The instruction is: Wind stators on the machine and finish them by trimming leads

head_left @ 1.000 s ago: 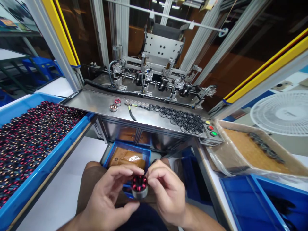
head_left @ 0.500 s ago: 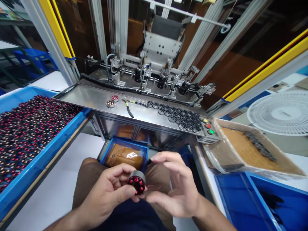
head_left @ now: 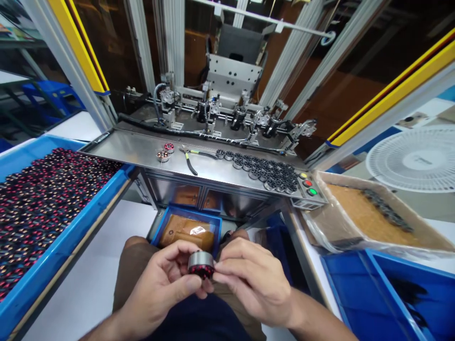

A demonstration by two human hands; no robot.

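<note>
Over my lap, my left hand point(head_left: 170, 279) grips a small electric motor part point(head_left: 201, 259), a grey metal ring with red copper windings and black parts inside. It is tilted, so its windings face down toward me. My right hand point(head_left: 252, 274) is closed, its thumb and fingertips pinched together against the part's right side. What lies inside that pinch is hidden. Ahead on the steel ledge point(head_left: 135, 151) lie two loose wound stators, one red point(head_left: 169, 148) and one copper-coloured point(head_left: 162, 156). Cutting pliers point(head_left: 190, 162) with black and yellow-green handles lie beside them.
Several black-and-silver rings point(head_left: 263, 170) fill the ledge's right side, near a button box point(head_left: 308, 184). A blue bin point(head_left: 88, 208) of stators stands left. A lined carton point(head_left: 355, 213), blue crate point(head_left: 351, 284) and fan point(head_left: 419, 161) are right. Machine fixtures point(head_left: 213, 111) stand behind the ledge.
My right hand has moved left and closed from spread fingers to a pinch at the part's side. The part has tilted, showing more of its metal ring. The view has shifted slightly.
</note>
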